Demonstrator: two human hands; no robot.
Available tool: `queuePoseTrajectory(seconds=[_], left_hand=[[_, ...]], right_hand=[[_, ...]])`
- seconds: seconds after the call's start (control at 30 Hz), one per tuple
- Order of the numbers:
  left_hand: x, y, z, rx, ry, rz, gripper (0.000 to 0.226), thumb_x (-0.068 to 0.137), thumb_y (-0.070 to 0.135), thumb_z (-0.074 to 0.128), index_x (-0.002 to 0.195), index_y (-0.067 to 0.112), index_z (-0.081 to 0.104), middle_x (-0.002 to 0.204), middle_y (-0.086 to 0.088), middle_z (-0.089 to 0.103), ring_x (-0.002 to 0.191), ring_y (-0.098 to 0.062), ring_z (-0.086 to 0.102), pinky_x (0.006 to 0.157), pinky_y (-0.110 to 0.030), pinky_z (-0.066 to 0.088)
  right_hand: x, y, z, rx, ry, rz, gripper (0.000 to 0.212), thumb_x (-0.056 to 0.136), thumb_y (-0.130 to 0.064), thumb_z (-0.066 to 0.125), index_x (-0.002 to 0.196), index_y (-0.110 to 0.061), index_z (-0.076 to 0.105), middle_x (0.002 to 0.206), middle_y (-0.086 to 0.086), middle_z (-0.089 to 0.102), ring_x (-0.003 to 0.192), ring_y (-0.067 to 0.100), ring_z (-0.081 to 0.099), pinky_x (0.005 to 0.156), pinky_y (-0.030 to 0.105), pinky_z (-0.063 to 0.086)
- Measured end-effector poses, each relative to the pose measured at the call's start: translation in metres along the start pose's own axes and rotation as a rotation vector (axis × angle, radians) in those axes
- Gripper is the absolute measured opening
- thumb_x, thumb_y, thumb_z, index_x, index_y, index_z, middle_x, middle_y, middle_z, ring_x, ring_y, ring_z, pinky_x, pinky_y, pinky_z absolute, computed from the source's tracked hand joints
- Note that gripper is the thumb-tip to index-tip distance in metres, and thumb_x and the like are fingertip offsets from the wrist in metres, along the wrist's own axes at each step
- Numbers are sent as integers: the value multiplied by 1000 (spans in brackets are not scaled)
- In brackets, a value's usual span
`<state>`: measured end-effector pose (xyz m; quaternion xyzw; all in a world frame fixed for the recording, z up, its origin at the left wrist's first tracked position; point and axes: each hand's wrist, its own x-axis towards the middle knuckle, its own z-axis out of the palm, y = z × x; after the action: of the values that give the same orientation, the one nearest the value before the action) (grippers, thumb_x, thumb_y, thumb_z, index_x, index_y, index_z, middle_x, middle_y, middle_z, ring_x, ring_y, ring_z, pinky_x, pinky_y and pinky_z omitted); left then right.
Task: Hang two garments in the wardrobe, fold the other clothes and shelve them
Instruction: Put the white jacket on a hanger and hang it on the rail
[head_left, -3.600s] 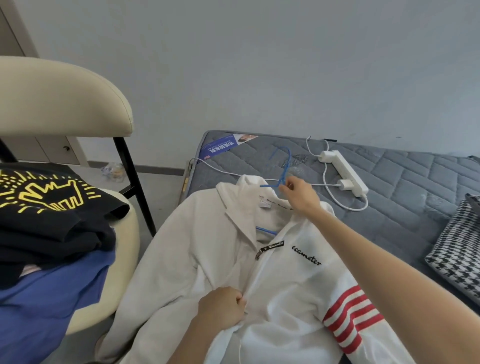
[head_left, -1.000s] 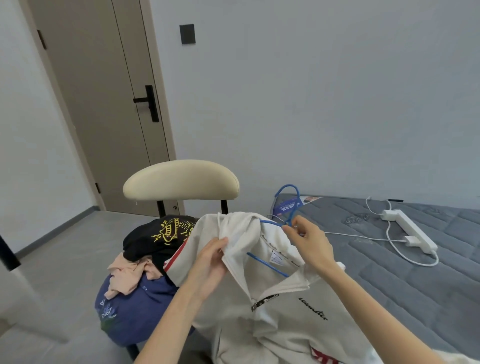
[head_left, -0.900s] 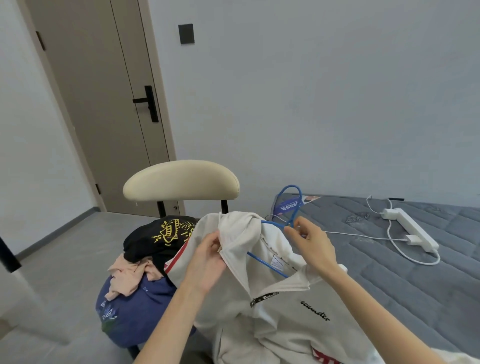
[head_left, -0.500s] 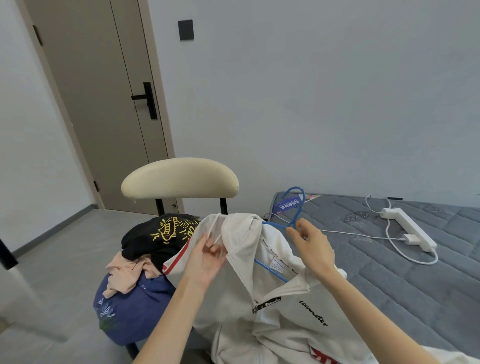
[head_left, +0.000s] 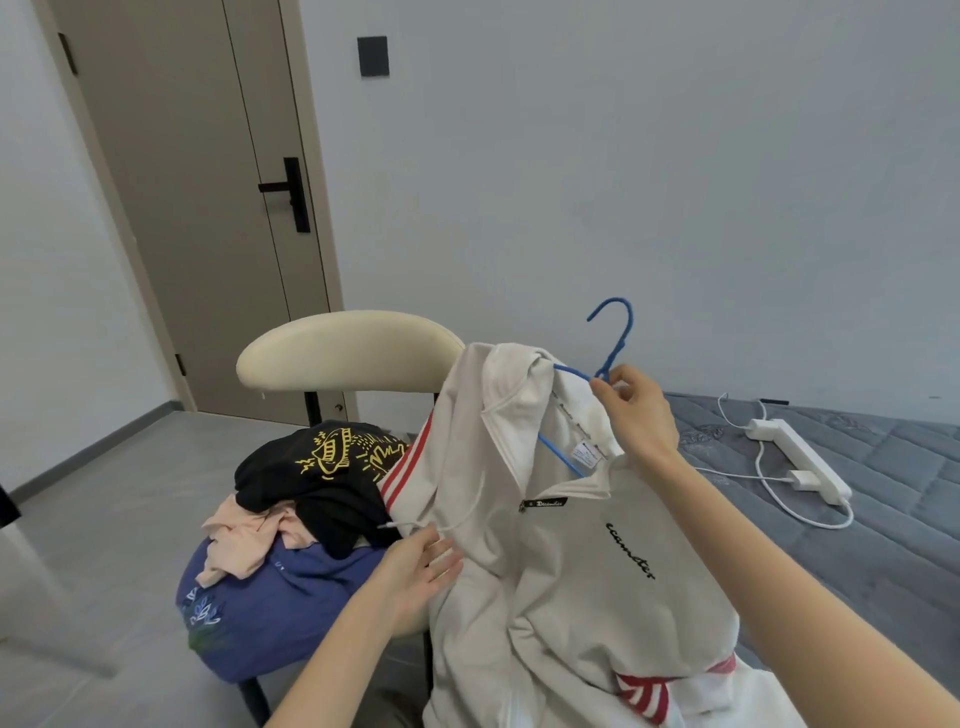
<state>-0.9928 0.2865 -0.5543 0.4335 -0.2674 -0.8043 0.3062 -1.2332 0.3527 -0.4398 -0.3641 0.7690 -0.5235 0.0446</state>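
Pinched in right hand (head_left: 631, 410): blue hanger (head_left: 618, 332), white jacket (head_left: 571, 571) loaded; left hand (head_left: 415, 566) flat at 8 o'clock. Hanging step; wardrobe carry likely next.

Single head-worn view looks forward and down, close over the hands.

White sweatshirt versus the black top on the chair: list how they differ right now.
The white sweatshirt hangs on a blue hanger pinched by the right hand; the black top lies crumpled atop clothes on the chair. The white sweatshirt has red stripes and black script; the black top has a yellow print. The left hand touches the white sweatshirt, not the black top. Both are unfolded.
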Motion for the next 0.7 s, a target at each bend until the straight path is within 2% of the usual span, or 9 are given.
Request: queuePoseTrajectory(seconds=[0.1, 0.2, 0.33, 0.4, 0.47, 0.53, 0.6, 0.63, 0.7], left_hand=[[-4, 6, 17, 210, 58, 118, 36, 99, 13, 48, 133, 3, 44, 109, -11, 52, 101, -27, 54, 85, -38, 45], [-12, 23, 34, 545, 130, 517, 45, 99, 15, 47, 142, 13, 36, 129, -7, 49, 117, -22, 48, 94, -35, 44], [-28, 57, 59, 1046, 142, 1195, 55, 99, 27, 44, 148, 14, 23, 155, -4, 21, 143, -19, 20, 114, -31, 13], [-33, 70, 74, 1401, 278, 1323, 58, 100, 36, 37, 151, 18, 15, 159, -2, 9, 147, -19, 3, 114, -39, -7], [-34, 83, 85, 1762, 410, 1345, 53, 101, 42, 28, 149, 20, 24, 156, -3, 21, 146, -17, 10, 110, -48, -18], [-39, 93, 93, 1948, 380, 1306, 41, 102, 41, 24, 126, 22, 52, 126, -1, 56, 126, -19, 43, 113, -47, -10], [-42, 98, 94, 1901, 202, 1284, 39, 103, 36, 28, 95, 17, 61, 96, -1, 65, 99, -23, 57, 105, -31, 15], [-41, 97, 92, 1805, 116, 1284, 37, 102, 33, 33, 85, 14, 60, 88, -4, 66, 91, -26, 57, 92, -28, 26], [-38, 95, 84, 1596, 68, 1283, 34, 100, 28, 43, 74, 12, 56, 77, -6, 63, 81, -29, 55, 73, -33, 31]], right_hand=[[-1, -6, -2, 76, -117, -47, 22, 88, -36, 59, 74, -19, 52, 59, -5, 50, 51, 14, 39, 55, 27, 32], [-5, -16, -8, 191, -277, -140, 25, 88, -27, 63, 67, -19, 53, 53, -6, 51, 47, 10, 39, 51, 21, 34], [-11, -27, -13, 199, -429, -285, 30, 88, -22, 67, 62, -23, 52, 48, -9, 49, 46, 7, 38, 49, 11, 32], [-13, -31, -14, 209, -503, -343, 24, 88, -20, 67, 66, -22, 57, 52, -4, 54, 51, 11, 44, 55, 17, 37], [-14, -35, -14, 240, -547, -367, 26, 89, -19, 66, 66, -29, 60, 56, -3, 59, 58, 17, 50, 63, 27, 40], [-16, -37, -14, 242, -547, -378, 26, 90, -20, 64, 67, -33, 63, 59, -2, 63, 62, 22, 51, 66, 35, 40], [-17, -34, -13, 207, -529, -374, 17, 90, -22, 64, 75, -29, 66, 67, 2, 69, 66, 31, 57, 70, 44, 46], [-18, -31, -13, 185, -510, -370, 12, 90, -23, 64, 80, -26, 68, 74, 0, 71, 72, 31, 62, 74, 42, 49], [-20, -21, -14, 164, -393, -346, 7, 90, -21, 64, 87, -25, 70, 85, -7, 72, 80, 18, 65, 76, 26, 48]])
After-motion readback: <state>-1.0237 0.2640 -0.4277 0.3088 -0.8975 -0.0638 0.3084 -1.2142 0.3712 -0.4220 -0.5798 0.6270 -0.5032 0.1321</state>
